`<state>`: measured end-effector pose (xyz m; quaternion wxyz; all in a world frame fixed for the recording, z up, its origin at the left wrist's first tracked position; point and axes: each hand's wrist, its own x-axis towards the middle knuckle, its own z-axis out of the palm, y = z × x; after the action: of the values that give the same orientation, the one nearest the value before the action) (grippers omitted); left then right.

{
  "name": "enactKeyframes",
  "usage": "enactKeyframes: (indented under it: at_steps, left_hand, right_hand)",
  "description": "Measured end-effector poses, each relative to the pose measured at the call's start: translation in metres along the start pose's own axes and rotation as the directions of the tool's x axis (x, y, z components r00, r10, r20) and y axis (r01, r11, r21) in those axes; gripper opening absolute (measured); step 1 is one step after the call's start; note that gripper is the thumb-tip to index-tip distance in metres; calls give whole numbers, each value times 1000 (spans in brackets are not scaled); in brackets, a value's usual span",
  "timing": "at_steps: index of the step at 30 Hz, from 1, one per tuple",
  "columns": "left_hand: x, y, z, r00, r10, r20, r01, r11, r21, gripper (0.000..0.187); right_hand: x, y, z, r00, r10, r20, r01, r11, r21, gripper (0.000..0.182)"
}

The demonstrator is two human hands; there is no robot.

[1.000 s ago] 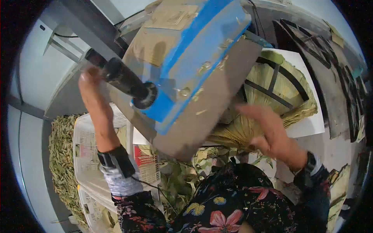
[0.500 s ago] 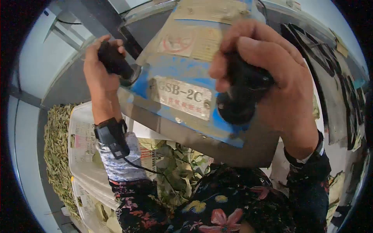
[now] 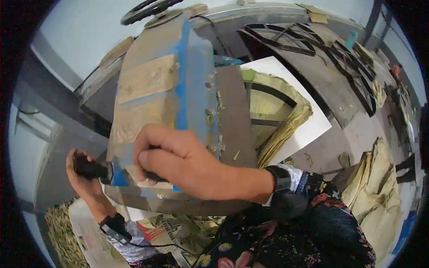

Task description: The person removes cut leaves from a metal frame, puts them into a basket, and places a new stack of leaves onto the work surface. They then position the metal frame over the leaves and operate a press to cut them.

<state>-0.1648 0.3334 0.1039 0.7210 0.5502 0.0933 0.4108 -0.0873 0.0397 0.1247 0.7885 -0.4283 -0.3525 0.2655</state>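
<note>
My left hand [image 3: 87, 186] is closed around a black handle [image 3: 91, 169] at the front left of the blue press arm [image 3: 182, 85]. My right hand [image 3: 190, 167] is curled at the arm's front right, over a second black grip [image 3: 155, 177] that is mostly hidden. Worn tan tape covers much of the arm's top. Right of the arm, a black curved cutting die [image 3: 275, 94] lies on a stack of flattened dry leaves [image 3: 286, 134], and a white board [image 3: 316, 129] is under the stack.
Several black metal frames [image 3: 286, 42] lie across the table at the back right. More pressed leaves [image 3: 375, 187] stand at the right edge. Below left are a white basket [image 3: 85, 225] and a heap of narrow dried leaves [image 3: 58, 232]. A black wheel [image 3: 147, 11] shows at the top.
The press arm now sits further left in view, and the leaf stack with the die has come into sight beside it. My right hand has moved left and now covers most of the nameplate.
</note>
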Motion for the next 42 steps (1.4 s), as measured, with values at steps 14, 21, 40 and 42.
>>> enactKeyframes:
  at_steps: [14, 21, 40, 42]
  left_hand:
    - [-1, -10, -9, 999, -25, 35, 25, 1000, 3, 31]
    - [-20, 8, 27, 974, 1, -226, 22, 995, 97, 37]
    - [-128, 13, 192, 964, -32, 262, 10, 996, 85, 42]
    - [-137, 10, 209, 982, -25, 187, 8, 996, 90, 44]
  right_hand:
    - [-4, 8, -2, 999, -48, -15, 45, 989, -138, 10]
    - [-18, -3, -12, 965, -228, -127, 222, 973, -59, 21]
    - [-56, -129, -183, 989, -148, 28, 150, 947, -284, 33]
    - [-57, -140, -189, 997, -72, -35, 61, 969, -237, 34]
